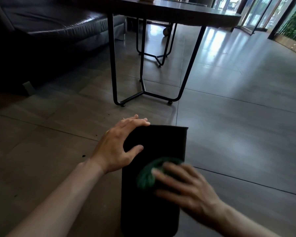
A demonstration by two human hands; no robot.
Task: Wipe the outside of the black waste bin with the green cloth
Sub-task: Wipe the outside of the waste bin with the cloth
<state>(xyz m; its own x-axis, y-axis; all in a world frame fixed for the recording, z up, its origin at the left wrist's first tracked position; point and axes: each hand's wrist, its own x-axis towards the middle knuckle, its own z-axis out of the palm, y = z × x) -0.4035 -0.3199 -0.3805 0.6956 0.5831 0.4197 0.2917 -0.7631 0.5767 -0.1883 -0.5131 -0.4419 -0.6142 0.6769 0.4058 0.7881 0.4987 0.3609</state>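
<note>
The black waste bin (162, 142) lies on its side on the tiled floor in the lower middle of the head view, its long side facing up. My left hand (116, 144) grips the bin's far left corner, fingers over the edge and thumb on the upper face. My right hand (183, 187) is blurred and presses a bunched green cloth (146, 177) flat against the bin's upper face, near its middle. Part of the cloth is hidden under my fingers.
A dark round table (186, 12) on thin black metal legs (113, 65) stands just beyond the bin. A dark leather sofa (50, 28) fills the upper left. Glass doors (256, 11) and greenery are at the upper right. Small dark crumbs dot the floor at left.
</note>
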